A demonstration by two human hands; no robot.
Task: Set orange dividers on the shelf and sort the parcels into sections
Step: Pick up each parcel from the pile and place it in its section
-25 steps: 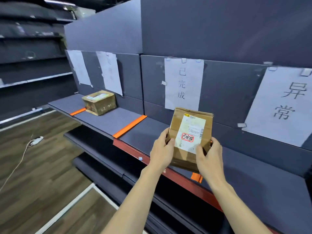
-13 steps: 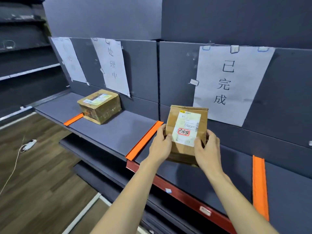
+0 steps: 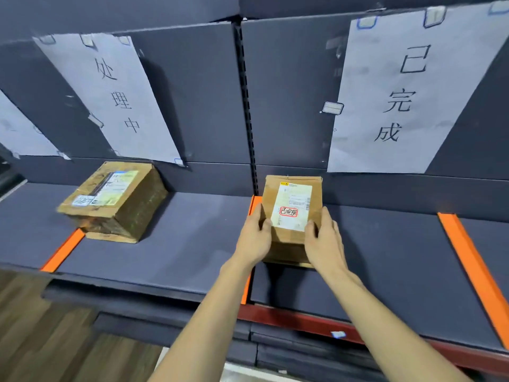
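Head view: both hands grip a brown paper parcel (image 3: 292, 216), left hand (image 3: 254, 238) curled on its left edge, right hand (image 3: 323, 241) on its right edge, label facing the camera so the red-boxed 已完成 stamp stays readable. Parcel sits low over the grey shelf (image 3: 385, 257), just right of the middle orange divider (image 3: 254, 201), under the sheet marked 已完成 (image 3: 407, 92); probably matched by stamp to that section. Cannot tell if its base touches the shelf yet. Cardboard box (image 3: 115, 202) already sits in the section under the 处理中 sheet (image 3: 110, 97), its front corner over the left orange divider (image 3: 63, 252). Right orange divider (image 3: 473, 268) closes the target section. Versus half a second ago: the parcel has dropped closer to the shelf and further back, the camera has moved in, grip unchanged.
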